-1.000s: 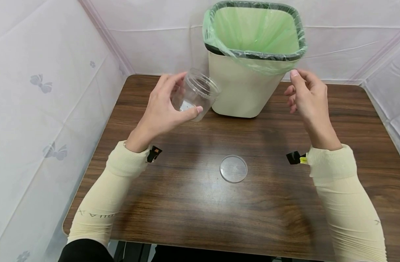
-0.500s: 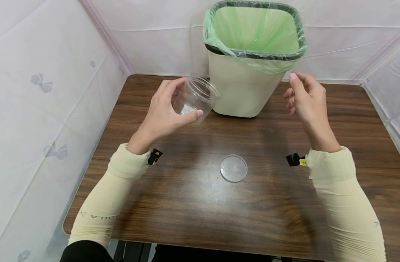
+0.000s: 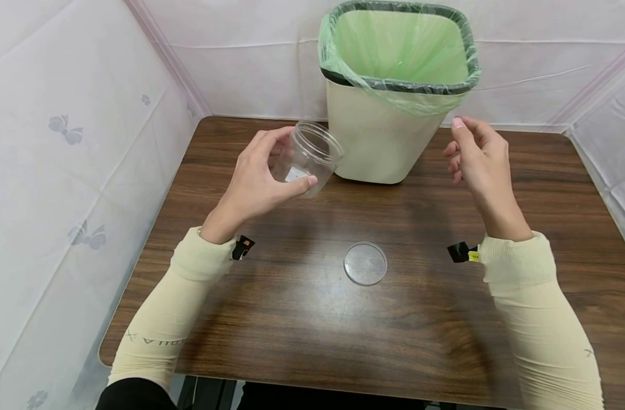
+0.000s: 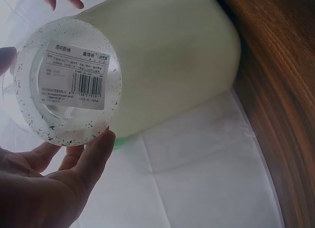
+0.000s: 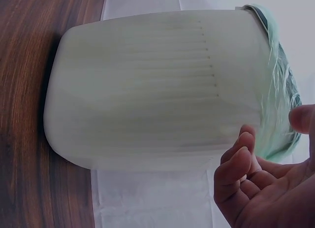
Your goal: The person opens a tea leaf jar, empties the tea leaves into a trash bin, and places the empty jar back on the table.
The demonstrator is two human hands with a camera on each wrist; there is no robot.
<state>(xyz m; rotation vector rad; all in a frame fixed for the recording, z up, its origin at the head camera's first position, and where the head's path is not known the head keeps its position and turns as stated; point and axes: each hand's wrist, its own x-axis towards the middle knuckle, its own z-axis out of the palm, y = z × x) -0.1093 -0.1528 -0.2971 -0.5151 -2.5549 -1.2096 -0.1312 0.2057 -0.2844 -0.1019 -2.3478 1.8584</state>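
My left hand (image 3: 251, 176) grips a clear jar (image 3: 315, 151) around its side, thumb in front and fingers behind. The jar has no lid on it and leans with its mouth up and to the right, above the table. In the left wrist view its base bears a white barcode label (image 4: 76, 75), with small dark specks around it. A round clear lid (image 3: 365, 263) lies flat on the table. My right hand (image 3: 481, 159) hovers right of the bin with fingers loosely curled; the right wrist view shows nothing between them.
A cream bin (image 3: 381, 136) with a green bag (image 3: 399, 48) folded over its dark rim stands at the back of the brown wooden table (image 3: 292, 319). White sheeting (image 3: 61, 188) hangs behind and on both sides.
The left hand has come slightly down and toward me with the jar. My right hand has dropped a little. The lid and bin stay where they were.
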